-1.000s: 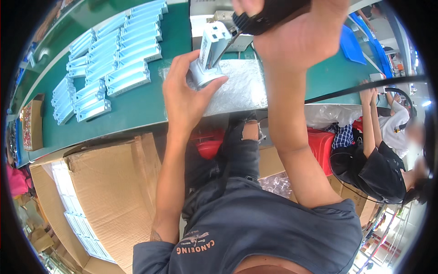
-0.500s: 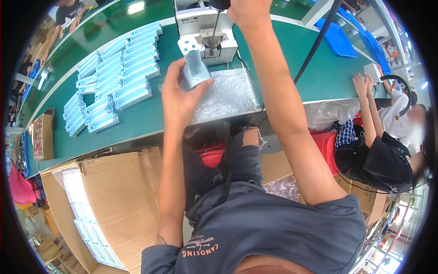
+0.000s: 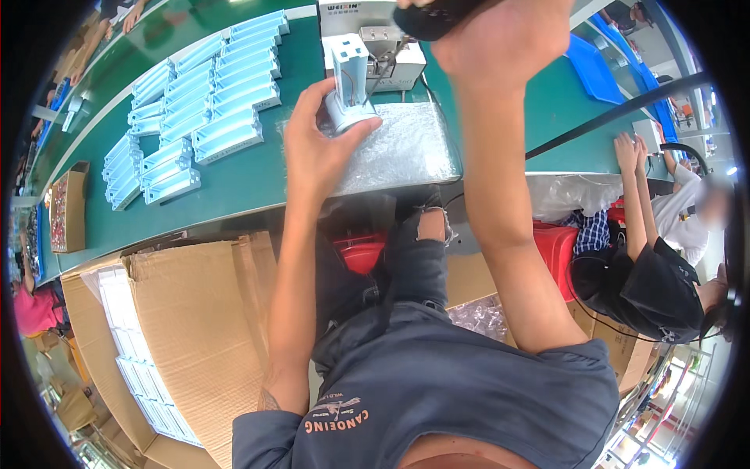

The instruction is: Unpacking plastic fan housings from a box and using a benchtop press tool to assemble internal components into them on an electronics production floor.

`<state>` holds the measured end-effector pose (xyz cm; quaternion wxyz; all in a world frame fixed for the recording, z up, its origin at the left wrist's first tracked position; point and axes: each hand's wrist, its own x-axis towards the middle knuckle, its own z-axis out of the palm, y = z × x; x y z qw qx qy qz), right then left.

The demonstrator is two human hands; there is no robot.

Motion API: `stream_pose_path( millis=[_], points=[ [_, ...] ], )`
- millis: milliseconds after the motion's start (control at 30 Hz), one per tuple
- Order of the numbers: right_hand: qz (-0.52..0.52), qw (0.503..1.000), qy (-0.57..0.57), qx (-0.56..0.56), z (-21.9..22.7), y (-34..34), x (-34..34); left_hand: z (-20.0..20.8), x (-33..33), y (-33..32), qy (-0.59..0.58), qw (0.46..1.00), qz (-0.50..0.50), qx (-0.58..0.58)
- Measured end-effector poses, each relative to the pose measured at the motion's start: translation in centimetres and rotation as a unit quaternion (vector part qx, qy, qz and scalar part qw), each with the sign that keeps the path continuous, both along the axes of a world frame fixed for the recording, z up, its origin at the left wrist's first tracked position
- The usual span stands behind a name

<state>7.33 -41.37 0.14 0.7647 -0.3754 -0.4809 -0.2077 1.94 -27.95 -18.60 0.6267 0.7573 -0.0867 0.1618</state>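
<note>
At the far left edge of the frame, a small cardboard box [image 3: 69, 205] of tiny red pieces sits on the green tabletop [image 3: 258, 176]. To its right, in the upper left, pale blue plastic parts [image 3: 205, 102] lie in neat rows across the tabletop. Below them, in the lower left, an open cardboard carton [image 3: 195, 313] stands off the tabletop's near edge, with more pale parts stacked beside it.

Near the upper middle, my left hand [image 3: 316, 148] is closed around the round base of one pale blue plastic part [image 3: 349, 86], holding it upright, thumb on the right side and fingers wrapped behind. That part hovers just over the left end of a sheet of bubble wrap [image 3: 398, 148] spread on the tabletop. Right behind it stands a small white machine [image 3: 375, 39] with a metal fixture.

Just right of centre at the top edge, my right hand [image 3: 500, 35] is raised and gripping a black tool [image 3: 441, 16]; only part of the tool shows, so I cannot tell its full shape. A black cable [image 3: 617, 117] runs off toward the upper right.

At the right of the frame, another person [image 3: 648, 273] in dark clothes sits by a red stool [image 3: 558, 250], both arms reaching up to the tabletop edge. Blue trays [image 3: 598, 66] lie on the tabletop in the upper right.
</note>
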Motion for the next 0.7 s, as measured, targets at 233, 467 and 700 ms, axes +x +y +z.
stream_pose_path(
  millis=[233, 467, 700],
  points=[
    [-0.012, 1.000, -0.017, -0.018, -1.3, 1.7, 0.8, 0.9, -0.4, -0.2, 0.009, 1.000, -0.011, 0.007],
    [-0.001, 1.000, 0.008, -0.007, -1.5, 1.7, 1.0, 0.7, -0.5, -0.3, 0.005, 1.000, -0.010, 0.000],
    [0.041, 0.998, -0.029, -0.030, -2.2, 1.8, 2.3, 0.2, -0.2, -0.2, -0.003, 0.999, -0.014, -0.035]
  ],
)
